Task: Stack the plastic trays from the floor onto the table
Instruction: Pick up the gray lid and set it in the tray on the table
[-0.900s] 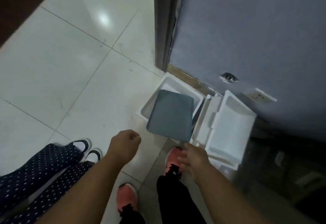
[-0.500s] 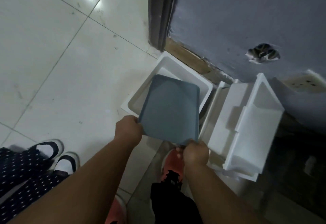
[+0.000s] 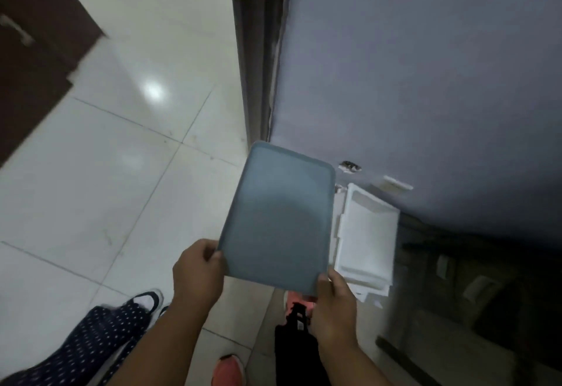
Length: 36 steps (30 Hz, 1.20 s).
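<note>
A second person's dotted trousers (image 3: 91, 343) are seen at the lower left, on the glossy white tiled floor (image 3: 100, 203). The left hand (image 3: 197, 273) is curled round the near left corner of the grey tray (image 3: 278, 218), and the right hand (image 3: 336, 294) is pinched on its near right corner. Half a second ago the tray was lying tilted in a white tub on the floor; now it is lifted clear and held up in the air, well above the floor, so the pickup is judged done and the carry to the table is what remains. The table is not seen. The tray is a thin, matte, rounded rectangle with a low rim. At the right, white trays (image 3: 365, 233), boxy and smooth, are left leaning by the grey wall (image 3: 425, 66).
</note>
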Available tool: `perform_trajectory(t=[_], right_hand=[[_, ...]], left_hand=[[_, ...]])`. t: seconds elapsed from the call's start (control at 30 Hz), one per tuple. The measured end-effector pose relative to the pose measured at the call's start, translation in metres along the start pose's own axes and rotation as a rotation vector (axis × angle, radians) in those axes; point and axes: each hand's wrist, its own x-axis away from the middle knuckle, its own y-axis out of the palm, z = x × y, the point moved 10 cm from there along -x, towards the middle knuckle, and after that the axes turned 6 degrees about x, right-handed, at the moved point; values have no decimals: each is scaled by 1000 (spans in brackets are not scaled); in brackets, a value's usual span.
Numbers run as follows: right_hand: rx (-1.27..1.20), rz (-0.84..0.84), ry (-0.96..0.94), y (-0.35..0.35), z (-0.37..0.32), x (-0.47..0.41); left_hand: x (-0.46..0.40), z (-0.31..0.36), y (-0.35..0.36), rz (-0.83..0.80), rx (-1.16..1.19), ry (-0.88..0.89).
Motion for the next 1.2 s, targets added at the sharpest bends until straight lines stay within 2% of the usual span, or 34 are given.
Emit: perform_trajectory(t=[0.17, 0.27, 0.37, 0.43, 0.5, 0.6, 0.73, 0.93, 1.2], right_hand=[[-68, 73, -238, -103, -121, 117], [-59, 267, -331, -217, -143, 201], [42, 241, -361, -251, -140, 224], [6, 356, -335, -331, -111, 278], [20, 456, -330, -382, -78, 310], [2, 551, -271, -440, -22, 328], [58, 623, -256, -490, 19, 338], [209, 673, -260, -568, 55, 298], [321, 524, -279, -647, 101, 207]], left_hand=[[111, 109, -92, -102, 313, 156], [222, 178, -114, -389, 467, 287], [271, 190, -111, -621, 427, 307], [336, 211, -76, -802, 270, 364], [386, 220, -51, -859, 93, 437], [428, 230, -7, -747, -28, 523], [465, 233, 39, -595, -195, 614], [507, 242, 126, -564, -333, 632], [547, 243, 236, -511, -443, 585]])
